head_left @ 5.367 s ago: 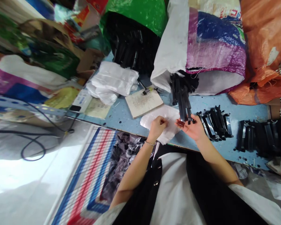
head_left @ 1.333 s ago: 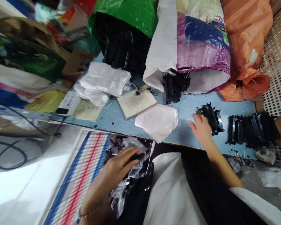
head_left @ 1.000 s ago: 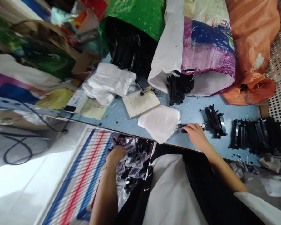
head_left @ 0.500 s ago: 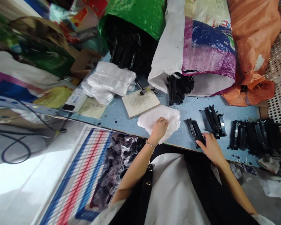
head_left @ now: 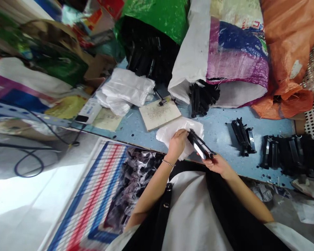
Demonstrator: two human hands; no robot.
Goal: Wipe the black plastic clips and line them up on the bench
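My left hand (head_left: 177, 144) is closed in a pinch over a small pile of clear plastic bags (head_left: 164, 133), gripping the upper bag's edge. In my right hand (head_left: 218, 164) is a pair of long black plastic parts (head_left: 201, 144), held by the near end and tilted so that their far end reaches over the bags, close to my left fingers. Light glints off one flat face. A small group of similar black parts (head_left: 243, 136) lies to the right on the blue table (head_left: 217, 125), and a longer row of black parts (head_left: 282, 151) sits beyond it.
Behind the bags lies a worn flat board (head_left: 159, 113) with a small black tool on it. A stack of folded plastic bags (head_left: 129, 85) is at the left. Open woven sacks (head_left: 238, 62) line the back. Below the table edge, a striped bag (head_left: 94, 195) holds wrapped dark items.
My right hand has picked up the pair of black parts from the table and brought it left over the bags. My left hand stays at the pile, pinching the bag.
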